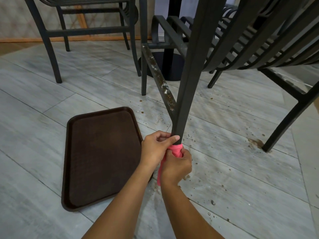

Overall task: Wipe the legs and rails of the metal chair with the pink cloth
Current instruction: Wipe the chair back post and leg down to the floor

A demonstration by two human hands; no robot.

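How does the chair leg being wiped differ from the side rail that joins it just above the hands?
The chair leg looks clean and evenly dark; the side rail is streaked with whitish and brown grime. The leg has the pink cloth wrapped round its lower end, gripped by the left hand and right hand; the rail is untouched. The leg looks thicker than the rail. Both are dark metal.

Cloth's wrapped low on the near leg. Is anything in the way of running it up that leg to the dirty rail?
Nothing visible. The leg is bare between the cloth and the rail joint. Only the left hand grips the leg just above the cloth, so it would move along. The tray lies clear, left.
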